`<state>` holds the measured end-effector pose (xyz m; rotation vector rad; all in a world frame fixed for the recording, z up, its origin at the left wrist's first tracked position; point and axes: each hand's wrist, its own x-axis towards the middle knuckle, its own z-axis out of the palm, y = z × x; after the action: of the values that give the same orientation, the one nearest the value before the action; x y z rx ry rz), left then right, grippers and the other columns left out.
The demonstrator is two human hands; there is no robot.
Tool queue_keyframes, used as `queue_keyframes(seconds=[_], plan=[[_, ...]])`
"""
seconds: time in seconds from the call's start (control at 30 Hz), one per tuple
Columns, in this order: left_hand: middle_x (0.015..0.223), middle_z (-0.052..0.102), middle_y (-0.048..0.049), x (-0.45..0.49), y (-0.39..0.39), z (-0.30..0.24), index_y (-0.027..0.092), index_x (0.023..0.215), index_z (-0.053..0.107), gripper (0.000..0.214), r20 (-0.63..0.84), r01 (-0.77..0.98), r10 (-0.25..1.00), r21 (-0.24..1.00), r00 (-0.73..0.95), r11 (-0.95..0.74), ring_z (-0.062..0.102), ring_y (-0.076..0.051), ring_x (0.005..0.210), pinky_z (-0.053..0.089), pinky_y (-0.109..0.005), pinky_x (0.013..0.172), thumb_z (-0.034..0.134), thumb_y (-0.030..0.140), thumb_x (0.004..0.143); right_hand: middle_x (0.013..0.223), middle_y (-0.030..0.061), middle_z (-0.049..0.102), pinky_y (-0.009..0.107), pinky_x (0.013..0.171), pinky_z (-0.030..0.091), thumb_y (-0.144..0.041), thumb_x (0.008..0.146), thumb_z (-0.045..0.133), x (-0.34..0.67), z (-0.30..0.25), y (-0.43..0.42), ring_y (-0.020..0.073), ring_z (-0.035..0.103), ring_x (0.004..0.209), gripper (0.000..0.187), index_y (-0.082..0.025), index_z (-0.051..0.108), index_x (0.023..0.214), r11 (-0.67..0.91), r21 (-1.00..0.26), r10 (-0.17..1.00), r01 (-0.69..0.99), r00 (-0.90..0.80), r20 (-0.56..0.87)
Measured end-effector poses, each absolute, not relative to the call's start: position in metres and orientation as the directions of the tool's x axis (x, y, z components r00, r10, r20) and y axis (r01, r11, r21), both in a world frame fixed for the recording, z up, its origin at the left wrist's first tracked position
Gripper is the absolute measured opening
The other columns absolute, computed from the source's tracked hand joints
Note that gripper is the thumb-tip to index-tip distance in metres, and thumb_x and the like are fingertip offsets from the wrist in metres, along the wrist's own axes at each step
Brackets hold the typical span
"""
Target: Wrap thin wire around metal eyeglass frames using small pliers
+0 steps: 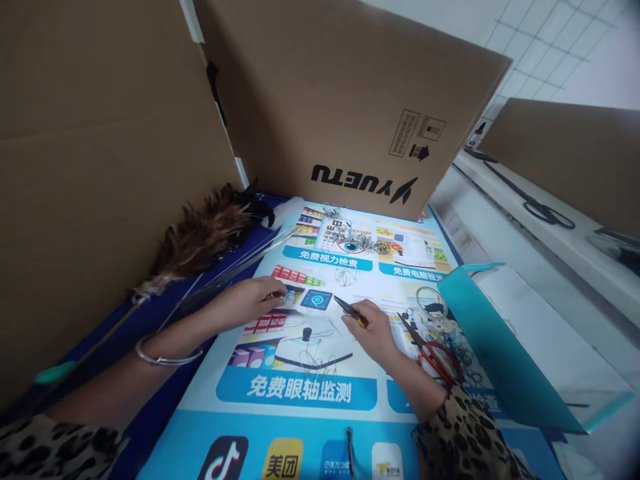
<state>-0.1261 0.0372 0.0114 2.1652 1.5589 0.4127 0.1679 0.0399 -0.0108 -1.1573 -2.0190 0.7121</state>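
Note:
My left hand (256, 299), with a bangle on the wrist, hovers at the left of the printed sheet (320, 427). Its fingers are curled together, and whatever they may pinch is too fine or hidden to make out. My right hand (374, 331) grips dark pliers (346, 307) with a bit of yellow on the handle, their narrow tip pointing toward the left hand. Thin wire pieces (313, 357) lie loose on the sheet below the hands. A small wire tangle (346, 276) rests just beyond the pliers, and more bunched wire (363, 241) lies farther back.
Red-handled scissors (434, 353) and a wire coil (432, 303) lie right of my right hand, beside an open teal-and-white box (510, 360). Cardboard (350, 100) walls the back and left. A feather duster (200, 237) lies along the left. Black scissors (547, 215) rest on the right ledge.

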Motion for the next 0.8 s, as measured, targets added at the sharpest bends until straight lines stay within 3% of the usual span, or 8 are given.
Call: queue_keyframes(seconds=[0.27,0.47,0.7,0.8], plan=[[0.093,0.06,-0.0046,-0.113,0.011,0.008,0.022,0.092,0.059,0.02,-0.014,0.903,0.969,0.366,0.247,-0.225,0.057,-0.02,0.085,0.041,-0.026,0.073,0.046,0.034,0.083,0.08,0.0032,0.056,0.026,0.064,0.043,-0.03,0.078,0.057,0.167,-0.012,0.04,0.0149,0.054,0.072,0.016,-0.019,0.062,0.088,0.507,-0.693,0.855,0.512,-0.396,0.333],[0.089,0.059,-0.0044,-0.103,-0.002,0.02,0.021,0.091,0.062,0.024,-0.041,0.887,0.958,0.391,0.285,-0.248,0.056,-0.019,0.084,0.041,-0.025,0.071,0.045,0.037,0.085,0.083,0.0041,0.057,0.027,0.068,0.044,-0.031,0.078,0.057,0.166,-0.013,0.04,0.0158,0.054,0.076,0.018,-0.019,0.062,0.09,0.532,-0.639,0.843,0.555,-0.422,0.334],[0.093,0.059,-0.004,-0.092,-0.01,0.018,0.024,0.103,0.061,0.026,0.006,0.798,0.898,0.456,0.44,-0.394,0.052,-0.02,0.093,0.04,-0.026,0.08,0.047,0.035,0.084,0.087,0.0053,0.058,0.03,0.076,0.044,-0.032,0.078,0.057,0.164,-0.016,0.04,0.0184,0.054,0.085,0.021,-0.02,0.062,0.095,0.562,-0.593,0.822,0.576,-0.469,0.323],[0.088,0.058,-0.0045,-0.091,-0.009,0.015,0.022,0.094,0.063,0.021,-0.002,0.805,0.892,0.431,0.453,-0.408,0.053,-0.019,0.089,0.04,-0.027,0.079,0.045,0.031,0.086,0.088,0.0057,0.058,0.03,0.076,0.044,-0.031,0.079,0.056,0.164,-0.017,0.04,0.0186,0.053,0.085,0.022,-0.02,0.062,0.096,0.567,-0.586,0.819,0.58,-0.474,0.323]])
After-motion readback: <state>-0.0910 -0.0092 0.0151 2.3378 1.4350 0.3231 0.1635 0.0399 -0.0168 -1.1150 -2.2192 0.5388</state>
